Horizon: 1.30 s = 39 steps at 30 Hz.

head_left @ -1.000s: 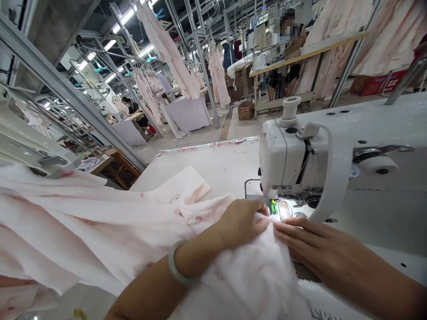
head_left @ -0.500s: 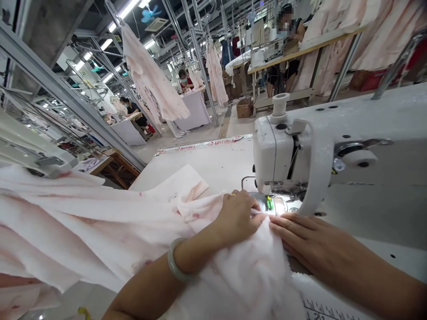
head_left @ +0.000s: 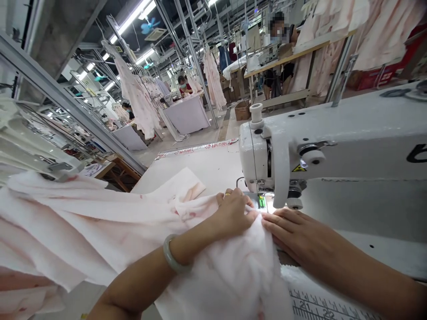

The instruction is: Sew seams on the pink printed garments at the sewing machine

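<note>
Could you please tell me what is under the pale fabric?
White tabletop shows along the far edge of the fabric, ruler markings beside its lower right; what lies directly beneath is covered.

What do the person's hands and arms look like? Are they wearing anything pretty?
The left hand has a thin, gold-coloured ring on a finger, and a smooth, round, pale grey-green bangle around the wrist. The right hand shows no jewellery. No gloves or sleeves can be seen.
</note>
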Available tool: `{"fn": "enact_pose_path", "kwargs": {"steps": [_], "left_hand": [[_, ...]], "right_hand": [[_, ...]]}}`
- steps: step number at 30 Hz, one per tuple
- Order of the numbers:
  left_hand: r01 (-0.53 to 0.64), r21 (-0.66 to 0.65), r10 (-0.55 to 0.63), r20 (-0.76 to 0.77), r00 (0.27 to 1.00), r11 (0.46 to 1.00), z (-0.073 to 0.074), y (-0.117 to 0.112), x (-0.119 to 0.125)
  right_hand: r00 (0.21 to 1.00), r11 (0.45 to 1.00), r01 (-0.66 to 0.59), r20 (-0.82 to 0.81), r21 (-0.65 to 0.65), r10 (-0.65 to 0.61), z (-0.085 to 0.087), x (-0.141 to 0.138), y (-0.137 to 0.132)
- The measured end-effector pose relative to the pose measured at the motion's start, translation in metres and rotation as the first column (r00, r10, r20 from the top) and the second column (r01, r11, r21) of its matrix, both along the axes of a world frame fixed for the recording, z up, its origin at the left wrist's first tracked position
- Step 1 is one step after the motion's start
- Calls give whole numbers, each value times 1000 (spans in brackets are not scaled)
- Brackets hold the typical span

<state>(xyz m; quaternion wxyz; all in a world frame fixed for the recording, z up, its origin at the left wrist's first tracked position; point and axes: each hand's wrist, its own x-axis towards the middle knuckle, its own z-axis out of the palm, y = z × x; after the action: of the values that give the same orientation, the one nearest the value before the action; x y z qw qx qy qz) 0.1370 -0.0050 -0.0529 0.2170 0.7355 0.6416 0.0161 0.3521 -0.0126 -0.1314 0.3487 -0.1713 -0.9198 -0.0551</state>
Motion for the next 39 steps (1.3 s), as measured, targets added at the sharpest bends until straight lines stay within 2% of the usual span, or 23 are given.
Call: {"fn": "enact_pose_path", "kwargs": {"steps": [3, 6, 11, 18, 22, 29, 34, 37, 39], "left_hand": [[-51, 41, 50, 20, 999, 998, -13, -4, 2], [-45, 84, 41, 46, 998, 995, -20, -3, 4], [-2, 91, -5, 80, 997, 996, -19, 6, 6], [20, 93, -22, 21, 1000, 995, -25, 20, 5], [29, 111, -31, 17, 999, 993, -29, 25, 4], [30, 113, -32, 10, 999, 993, -21, 21, 6], [44, 102, -43, -12, 999, 994, -18, 27, 7], [47, 69, -46, -6, 999, 997, -6, 21, -4], [102, 91, -104, 19, 994, 991, 6, 5, -17]], "right_hand": [[1000, 1000, -15, 12, -21, 15, -4, 1, 1], [999, 1000, -7, 40, -5, 8, -10, 4, 4], [998, 997, 6, 64, 78, -11, -10, 8, 11], [997, 989, 57, 50, 138, -64, -7, 9, 15], [995, 991, 80, 48, 106, -86, -10, 9, 16], [994, 994, 106, -13, 8, -106, 0, 9, 15], [991, 992, 127, 32, -5, -127, 2, 15, 15], [997, 997, 74, 17, 11, -74, 10, 19, 16], [1000, 1000, 3, 10, 22, -3, 20, 20, 14]]}}
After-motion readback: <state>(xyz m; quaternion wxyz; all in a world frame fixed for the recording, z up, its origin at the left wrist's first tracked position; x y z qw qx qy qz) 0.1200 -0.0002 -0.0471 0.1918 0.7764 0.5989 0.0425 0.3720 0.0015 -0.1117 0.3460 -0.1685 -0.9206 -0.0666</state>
